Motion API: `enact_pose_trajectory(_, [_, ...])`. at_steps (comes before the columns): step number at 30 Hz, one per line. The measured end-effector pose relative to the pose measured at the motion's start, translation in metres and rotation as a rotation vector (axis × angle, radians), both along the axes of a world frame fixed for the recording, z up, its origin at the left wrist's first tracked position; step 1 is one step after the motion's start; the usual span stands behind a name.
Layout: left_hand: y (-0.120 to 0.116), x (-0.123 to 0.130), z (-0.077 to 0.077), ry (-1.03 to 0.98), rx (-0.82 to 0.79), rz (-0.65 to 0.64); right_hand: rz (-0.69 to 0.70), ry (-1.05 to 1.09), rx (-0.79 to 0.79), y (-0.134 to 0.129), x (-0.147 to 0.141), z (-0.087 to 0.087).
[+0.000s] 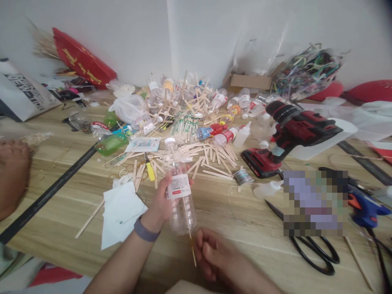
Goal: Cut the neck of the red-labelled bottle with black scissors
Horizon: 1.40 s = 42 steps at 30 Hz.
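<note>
My left hand [163, 198] is wrapped round a clear plastic bottle [183, 214] with a white cap and a white printed label. The bottle stands tilted in my grip, cap end away from me. From its base a thin wooden stick [194, 255] sticks out towards me, brownish along its upper part. Close beside the stick is my right hand [211, 255], its fingers curled in; whether they pinch anything is hidden. A white paper sheet [121, 212] lies left of my left wrist. Beyond the bottle, wooden craft sticks [220, 155] are scattered, with a yellow-handled screwdriver [150, 170] nearby.
At the right are a red cordless drill [303, 126], large black-handled scissors [318, 255], a blue glue gun [367, 208] and a wire spool [243, 177]. Plastic bottles [219, 100] pile up by the wall. Another person's hand [14, 175] rests at the left edge.
</note>
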<state>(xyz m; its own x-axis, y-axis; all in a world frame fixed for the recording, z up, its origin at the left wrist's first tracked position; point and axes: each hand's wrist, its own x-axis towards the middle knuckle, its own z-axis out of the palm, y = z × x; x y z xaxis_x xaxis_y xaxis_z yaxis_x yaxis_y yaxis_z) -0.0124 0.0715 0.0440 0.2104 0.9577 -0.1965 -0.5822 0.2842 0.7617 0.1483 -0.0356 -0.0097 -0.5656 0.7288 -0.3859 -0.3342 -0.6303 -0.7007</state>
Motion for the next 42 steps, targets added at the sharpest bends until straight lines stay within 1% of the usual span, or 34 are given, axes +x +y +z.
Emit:
enact_pose_trajectory(2, [0.001, -0.003, 0.001, -0.004, 0.0, -0.04, -0.141, -0.196, 0.083, 0.01, 0.007, 0.009])
enact_pose_trajectory(4, [0.002, -0.007, 0.0, -0.004, -0.002, -0.092, -0.279, -0.391, 0.206, 0.026, 0.014, 0.022])
enact_pose_trajectory(5, [0.002, -0.008, -0.001, 0.001, -0.003, -0.122, -0.325, -0.469, 0.278, 0.035, 0.017, 0.03])
enact_pose_trajectory(8, [0.0, -0.01, -0.005, 0.031, -0.001, -0.21, -0.489, -0.634, 0.563, 0.063, 0.021, 0.053])
enact_pose_trajectory(9, [0.0, -0.01, -0.006, 0.036, 0.008, -0.234, -0.503, -0.655, 0.631, 0.071, 0.02, 0.06])
enact_pose_trajectory(10, [-0.001, -0.009, -0.007, 0.037, 0.02, -0.261, -0.489, -0.652, 0.689, 0.077, 0.018, 0.065])
enact_pose_trajectory(13, [-0.001, -0.009, -0.007, 0.028, 0.078, -0.336, -0.415, -0.589, 0.761, 0.084, 0.013, 0.076])
enact_pose_trajectory(15, [0.0, -0.011, -0.005, 0.051, 0.081, -0.355, -0.377, -0.55, 0.754, 0.082, 0.014, 0.079])
enact_pose_trajectory(19, [0.001, -0.017, 0.002, 0.132, -0.004, -0.308, -0.358, -0.551, 0.728, 0.071, 0.029, 0.079])
enact_pose_trajectory(24, [-0.002, -0.024, 0.012, 0.169, -0.063, -0.292, -0.37, -0.495, 0.7, 0.058, 0.055, 0.066])
enact_pose_trajectory(27, [-0.004, -0.031, 0.015, 0.197, -0.104, -0.286, -0.4, -0.484, 0.666, 0.051, 0.07, 0.059])
enact_pose_trajectory(31, [-0.009, -0.044, 0.013, 0.222, -0.144, -0.257, -0.507, -0.54, 0.591, 0.04, 0.092, 0.058])
enact_pose_trajectory(35, [-0.015, -0.057, 0.012, 0.194, -0.141, -0.227, -0.641, -0.585, 0.521, 0.023, 0.118, 0.061])
enact_pose_trajectory(39, [-0.022, -0.065, 0.011, 0.182, -0.094, -0.248, -0.836, -0.54, 0.446, 0.01, 0.136, 0.065])
enact_pose_trajectory(42, [-0.024, -0.068, 0.011, 0.217, -0.102, -0.236, -0.987, -0.458, 0.372, 0.008, 0.137, 0.071])
